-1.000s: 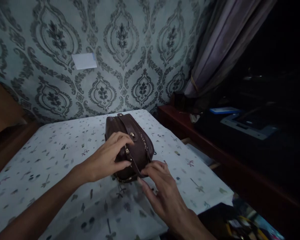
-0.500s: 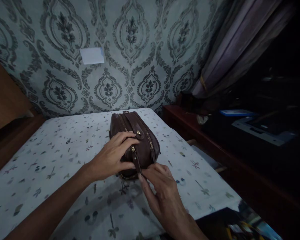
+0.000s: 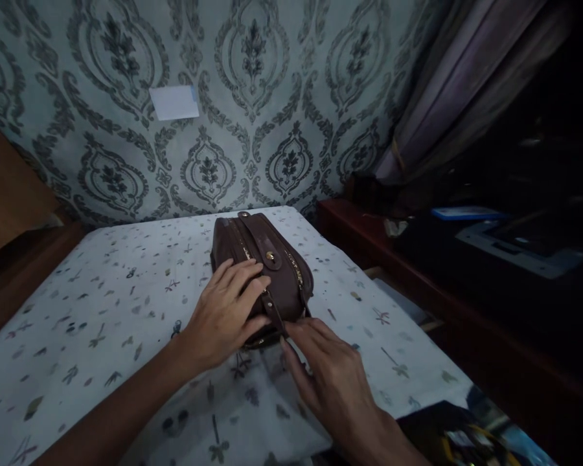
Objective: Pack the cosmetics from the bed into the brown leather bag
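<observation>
A dark brown leather toiletry bag sits on a white patterned cloth. Two gold zips run along its top, with a leather strap and gold stud between them. My left hand grips the bag's near left side, fingertips on top beside the left zip and thumb lower on the front. Between the thumb and forefinger of my right hand is the end of the leather zip pull, drawn toward me. The zip slider is partly hidden by my left fingers.
The white printed cloth covers the table up to the patterned wall. Wooden furniture stands at left. A dark red ledge runs along the right, with dark items beyond it. A dark bag lies at the lower right.
Both hands have shifted slightly right and toward me in the view, the right hand still pinching the zip pull. The left fingers now cover more of the zip slider. The view has tilted a little.
</observation>
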Available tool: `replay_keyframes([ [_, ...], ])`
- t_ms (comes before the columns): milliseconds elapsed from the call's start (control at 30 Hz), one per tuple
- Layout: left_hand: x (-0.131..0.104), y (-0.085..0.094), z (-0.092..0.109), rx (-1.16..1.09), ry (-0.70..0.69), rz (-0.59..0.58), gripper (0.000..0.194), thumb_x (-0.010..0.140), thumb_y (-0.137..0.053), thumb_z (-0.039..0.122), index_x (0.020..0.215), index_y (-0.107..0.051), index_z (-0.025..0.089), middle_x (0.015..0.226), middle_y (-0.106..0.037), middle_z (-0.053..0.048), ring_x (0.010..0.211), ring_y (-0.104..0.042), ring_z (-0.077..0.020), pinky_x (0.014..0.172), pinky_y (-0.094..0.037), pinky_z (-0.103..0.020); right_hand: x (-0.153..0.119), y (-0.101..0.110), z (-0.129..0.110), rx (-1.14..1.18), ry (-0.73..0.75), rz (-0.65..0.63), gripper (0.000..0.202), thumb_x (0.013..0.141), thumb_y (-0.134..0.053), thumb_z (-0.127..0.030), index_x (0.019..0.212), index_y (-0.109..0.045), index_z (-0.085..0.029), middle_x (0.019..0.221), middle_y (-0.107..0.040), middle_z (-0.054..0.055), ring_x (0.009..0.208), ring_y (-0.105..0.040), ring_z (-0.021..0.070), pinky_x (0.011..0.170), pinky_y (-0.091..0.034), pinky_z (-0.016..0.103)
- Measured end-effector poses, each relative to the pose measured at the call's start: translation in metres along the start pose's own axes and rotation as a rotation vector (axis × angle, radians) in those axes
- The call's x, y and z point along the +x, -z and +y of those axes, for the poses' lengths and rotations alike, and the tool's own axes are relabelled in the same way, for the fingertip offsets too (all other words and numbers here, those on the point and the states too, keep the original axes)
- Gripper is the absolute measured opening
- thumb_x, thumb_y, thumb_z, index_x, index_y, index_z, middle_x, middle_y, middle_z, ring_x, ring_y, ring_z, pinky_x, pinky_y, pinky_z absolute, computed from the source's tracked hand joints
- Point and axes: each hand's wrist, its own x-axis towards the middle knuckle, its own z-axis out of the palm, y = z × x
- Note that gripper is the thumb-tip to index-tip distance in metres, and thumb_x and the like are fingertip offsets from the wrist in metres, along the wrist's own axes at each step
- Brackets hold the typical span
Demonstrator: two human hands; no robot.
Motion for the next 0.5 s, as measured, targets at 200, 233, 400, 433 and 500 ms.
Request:
replay_keyframes([
  [200, -0.004, -0.003, 0.001, 0.05, -0.02, 0.038, 0.04, 0.093, -0.058, 0.025, 0.13, -0.047, 0.015, 0.138, -0.055, -0.016, 0.137, -0.045, -0.0316, 0.115, -0.039, -0.056, -0.007, -0.004, 0.001, 0.032, -0.024, 0.003, 0.022, 0.096, -0.044, -0.009, 0.113, -0.057, -0.016, 0.098, -0.071, 0.01, 0.093, -0.067, 0.0226, 0.077, -0.058, 0.035],
  [233, -0.004, -0.003, 0.001, 0.049, -0.027, 0.04, 0.04, 0.094, -0.057, 0.026, 0.131, -0.047, 0.015, 0.138, -0.054, -0.017, 0.138, -0.045, -0.0318, 0.115, -0.039, -0.056, -0.008, -0.004, 0.0, 0.03, -0.025, -0.01, 0.027, 0.096, -0.044, -0.009, 0.119, -0.056, -0.015, 0.104, -0.071, 0.011, 0.099, -0.067, 0.0233, 0.082, -0.059, 0.036],
  [400, -0.005, -0.003, 0.002, 0.074, -0.068, 0.09, 0.027, 0.095, -0.053, 0.021, 0.122, -0.051, 0.018, 0.133, -0.055, -0.019, 0.137, -0.047, -0.0351, 0.109, -0.044, -0.061, -0.018, -0.004, -0.002, -0.032, 0.019, -0.026, 0.041, 0.092, -0.045, -0.008, 0.133, -0.049, -0.008, 0.119, -0.069, 0.017, 0.114, -0.064, 0.0262, 0.106, -0.05, 0.05],
  [433, -0.005, -0.004, 0.003, 0.077, -0.067, 0.104, 0.024, 0.095, -0.053, 0.019, 0.119, -0.052, 0.019, 0.133, -0.055, -0.019, 0.137, -0.046, -0.0354, 0.109, -0.044, -0.061, -0.02, -0.004, -0.002, -0.043, 0.032, -0.029, 0.044, 0.091, -0.045, -0.006, 0.135, -0.048, -0.008, 0.12, -0.069, 0.017, 0.116, -0.063, 0.0264, 0.109, -0.047, 0.053],
  [500, -0.005, -0.006, 0.004, 0.063, -0.063, 0.137, 0.021, 0.095, -0.054, 0.019, 0.116, -0.052, 0.02, 0.131, -0.055, -0.018, 0.138, -0.045, -0.0352, 0.109, -0.044, -0.061, -0.023, -0.004, 0.001, -0.073, 0.062, -0.02, 0.051, 0.087, -0.044, -0.003, 0.138, -0.047, -0.008, 0.12, -0.07, 0.016, 0.117, -0.063, 0.0263, 0.113, -0.04, 0.059],
])
